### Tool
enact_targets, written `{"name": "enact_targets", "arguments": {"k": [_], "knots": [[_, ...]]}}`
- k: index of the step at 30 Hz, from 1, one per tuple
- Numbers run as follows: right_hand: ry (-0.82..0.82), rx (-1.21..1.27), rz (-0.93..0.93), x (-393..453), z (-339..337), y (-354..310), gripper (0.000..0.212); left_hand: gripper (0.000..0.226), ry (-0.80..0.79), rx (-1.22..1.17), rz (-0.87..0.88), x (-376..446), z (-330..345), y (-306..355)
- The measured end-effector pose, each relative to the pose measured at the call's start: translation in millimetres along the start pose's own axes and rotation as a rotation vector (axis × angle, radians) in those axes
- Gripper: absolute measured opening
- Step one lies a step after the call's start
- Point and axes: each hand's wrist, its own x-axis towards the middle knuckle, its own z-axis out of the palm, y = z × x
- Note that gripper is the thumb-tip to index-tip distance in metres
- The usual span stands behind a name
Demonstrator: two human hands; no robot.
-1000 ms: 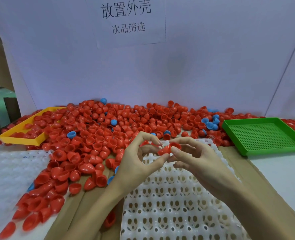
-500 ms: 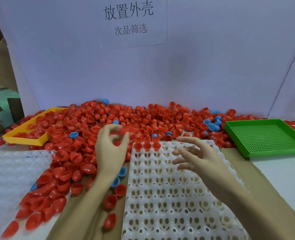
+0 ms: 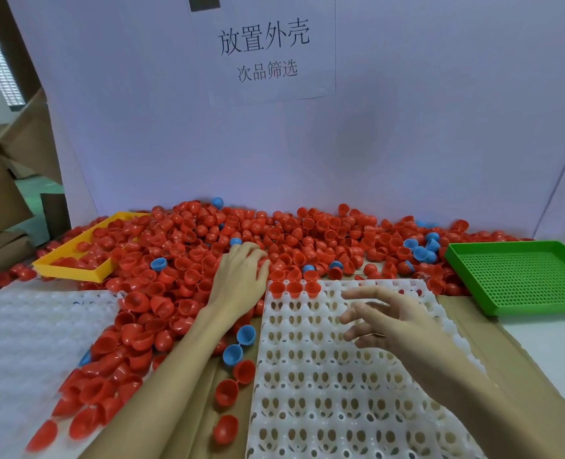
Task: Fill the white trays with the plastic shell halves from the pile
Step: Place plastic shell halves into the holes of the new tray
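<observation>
While the left hand (image 3: 239, 279) reaches into the pile (image 3: 241, 246) at mid-frame, its fingers curl down over red shells; whether they have closed on one I cannot tell. The right hand (image 3: 387, 321) hovers over the tray (image 3: 324, 376) at lower centre, fingers spread and relaxed, holding nothing. Three red shells (image 3: 294, 289) sit in the tray's top row at its left end; the other pockets look bare, so the task is barely begun.

To do this pick well, I judge the left hand should take a single red half by its rim, open side up, and pass it right, so the next free pocket in that row gets filled. Nested pairs should be pulled apart first.

Blue shells (image 3: 243, 344) lie mixed in beside the tray's left edge and may need leaving out. A yellow tray (image 3: 72, 271) at left is half buried by the pile, a green tray (image 3: 519, 276) stands at right, and a second white tray (image 3: 26, 326) lies lower left, partly overrun by loose shells.
</observation>
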Motion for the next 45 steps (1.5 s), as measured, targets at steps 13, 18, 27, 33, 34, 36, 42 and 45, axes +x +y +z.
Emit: {"name": "enact_targets", "arguments": {"k": [13, 18, 27, 33, 34, 36, 42, 45], "knots": [[0.021, 0.0, 0.018, -2, -11, -10, 0.02, 0.066, -0.552, 0.381, -0.192, 50, 30, 1], [0.018, -0.008, 0.022, -3, -10, -11, 0.021, 0.067, -0.477, 0.379, -0.217, 49, 28, -2], [0.024, -0.003, 0.03, -3, -11, -12, 0.022, 0.022, -0.092, 0.001, -0.041, 22, 13, -17], [0.028, -0.017, 0.017, -2, -12, -12, 0.023, 0.01, 0.117, -0.504, -0.201, 3, -4, -8], [0.026, -0.02, 0.017, -2, -12, -12, 0.023, 0.01, 0.126, -0.574, -0.231, 0, -7, -6], [0.023, -0.022, 0.019, -2, -12, -11, 0.023, 0.012, 0.143, -0.672, -0.266, -9, -15, 1], [0.005, -0.037, -0.008, -4, -8, -11, 0.021, 0.026, -0.018, -1.258, -0.407, -38, -45, 31], [-0.01, -0.086, -0.111, -9, 1, -13, 0.018, 0.028, -0.197, -1.579, -0.427, -53, -57, 53]]}}
